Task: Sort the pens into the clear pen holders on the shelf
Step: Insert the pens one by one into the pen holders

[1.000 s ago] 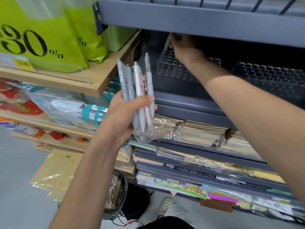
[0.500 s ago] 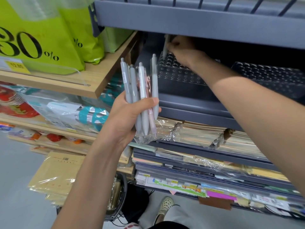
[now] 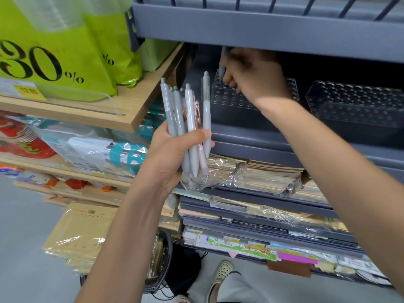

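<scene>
My left hand (image 3: 172,158) grips a bundle of several grey pens (image 3: 188,127), one pinkish, with crumpled clear wrap at their tips. My right hand (image 3: 253,77) reaches into the dark shelf and pinches a single grey pen (image 3: 222,63), held upright with its lower end at the holes of the left clear pen holder (image 3: 227,97). A second clear pen holder (image 3: 354,101) stands to the right on the same grey shelf; I see no pens in it.
The grey shelf above (image 3: 262,29) overhangs the holders closely. Wrapped notebooks (image 3: 262,178) and paper stacks fill the lower shelves. A wooden shelf (image 3: 122,110) with green 30% bags (image 3: 54,57) stands at left. A basket (image 3: 159,259) and my shoe (image 3: 223,272) are on the floor.
My right hand has brought its single pen down from under the upper shelf to the left holder's holes. The left hand's bundle has hardly shifted.
</scene>
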{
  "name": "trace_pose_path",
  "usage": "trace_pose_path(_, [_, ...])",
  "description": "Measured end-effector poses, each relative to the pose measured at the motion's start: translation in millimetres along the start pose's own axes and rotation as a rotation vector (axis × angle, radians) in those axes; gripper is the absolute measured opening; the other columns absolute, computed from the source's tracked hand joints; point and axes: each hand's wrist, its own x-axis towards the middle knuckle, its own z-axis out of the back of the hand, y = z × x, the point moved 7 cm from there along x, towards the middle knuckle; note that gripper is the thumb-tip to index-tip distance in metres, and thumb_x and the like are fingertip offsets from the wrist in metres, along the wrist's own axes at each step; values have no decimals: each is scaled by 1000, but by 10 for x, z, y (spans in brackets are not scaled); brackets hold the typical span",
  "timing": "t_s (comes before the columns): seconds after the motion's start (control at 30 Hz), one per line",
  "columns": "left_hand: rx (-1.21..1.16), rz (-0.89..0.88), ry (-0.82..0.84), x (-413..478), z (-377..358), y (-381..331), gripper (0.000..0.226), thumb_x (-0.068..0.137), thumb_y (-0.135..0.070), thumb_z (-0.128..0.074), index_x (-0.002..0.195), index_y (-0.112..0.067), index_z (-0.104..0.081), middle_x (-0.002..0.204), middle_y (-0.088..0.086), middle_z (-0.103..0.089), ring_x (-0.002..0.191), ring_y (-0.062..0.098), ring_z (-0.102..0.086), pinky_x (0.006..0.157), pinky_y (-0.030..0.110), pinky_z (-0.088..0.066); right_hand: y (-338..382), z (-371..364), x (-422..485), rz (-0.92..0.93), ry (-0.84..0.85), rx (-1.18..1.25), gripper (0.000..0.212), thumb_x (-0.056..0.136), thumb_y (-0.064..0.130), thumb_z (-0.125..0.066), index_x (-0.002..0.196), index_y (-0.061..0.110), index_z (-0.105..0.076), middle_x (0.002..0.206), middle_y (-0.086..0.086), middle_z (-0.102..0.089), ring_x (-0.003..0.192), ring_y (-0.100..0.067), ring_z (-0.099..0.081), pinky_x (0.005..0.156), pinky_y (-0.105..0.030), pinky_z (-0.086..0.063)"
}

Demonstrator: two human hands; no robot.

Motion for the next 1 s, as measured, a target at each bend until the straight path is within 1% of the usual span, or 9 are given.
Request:
trace_pose_path(0.07, [19, -8, 6, 20, -4, 3, 33, 78, 4, -76, 105, -8, -63, 76, 5, -74, 71, 24, -75, 60, 30, -58, 113, -139, -236, -33, 207, 160, 31, 89, 42, -60, 77, 15, -68, 57, 4, -67, 49, -7, -57, 47, -21, -43])
trace_pose_path(0.13, [31, -23, 19, 36, -19, -8, 33, 78, 5, -76, 107, -6, -62, 76, 6, -74, 71, 25, -74, 60, 30, -58, 144, -194, -351, -67, 323, 179, 36, 84, 47, -69, 79, 12, -70, 61, -1, -69, 48, -10, -55, 42, -22, -41])
trace_pose_path(0.27, [52, -52, 45, 56, -43, -43, 41, 77, 6, -77, 113, -5, -61, 79, 5, -74, 73, 25, -74, 63, 30, -59, 98, -223, -413, -122, 461, 222, 26, 76, 36, -81, 80, 14, -68, 70, -7, -72, 53, -11, -58, 44, -24, -46])
trace_pose_path(0.37, [49, -54, 36, 61, -49, -37, 36, 79, 4, -76, 110, -6, -60, 77, 3, -73, 73, 23, -74, 62, 29, -58, 56, -219, -416, -152, 502, 384, 13, 82, 20, -77, 80, 10, -69, 69, -7, -70, 58, -14, -62, 54, -25, -53])
trace_pose_path(0.47, [14, -49, -10, 87, -9, -39, 25, 85, 1, -72, 105, -5, -59, 70, 6, -71, 65, 20, -72, 56, 27, -56, 0, -153, -381, -181, 401, 553, 9, 89, 10, -66, 83, 6, -70, 71, -10, -69, 60, -19, -63, 57, -27, -54])
trace_pose_path(0.6, [25, -39, -7, 108, 47, -31, 22, 88, 1, -69, 105, -8, -57, 64, 2, -65, 58, 17, -66, 55, 27, -54, -205, 90, -236, -268, 40, 758, 9, 90, 1, -58, 85, 2, -66, 66, -9, -69, 57, -21, -65, 58, -31, -55])
trace_pose_path(0.73, [22, -28, 12, 89, 65, -1, 24, 87, 1, -69, 104, -13, -58, 64, -1, -66, 59, 16, -66, 56, 27, -55, -374, 369, -84, -172, -294, 672, 13, 93, 0, -56, 84, 7, -60, 69, -5, -67, 61, -19, -67, 65, -32, -57])
trace_pose_path(0.87, [10, -14, 5, 93, 81, 25, 25, 87, 1, -69, 103, -14, -58, 63, -2, -66, 58, 16, -66, 56, 27, -55, -397, 369, 25, -61, -335, 465, 19, 95, 4, -54, 84, 18, -59, 73, 3, -67, 66, -12, -68, 73, -32, -58])
trace_pose_path(1.0, [13, -11, 1, 95, 123, 19, 27, 84, 1, -71, 105, -10, -58, 67, 0, -67, 59, 17, -65, 57, 28, -55, -347, 257, 112, -61, -287, 227, 24, 97, 15, -53, 76, 25, -58, 75, 6, -67, 72, -9, -68, 81, -33, -57])
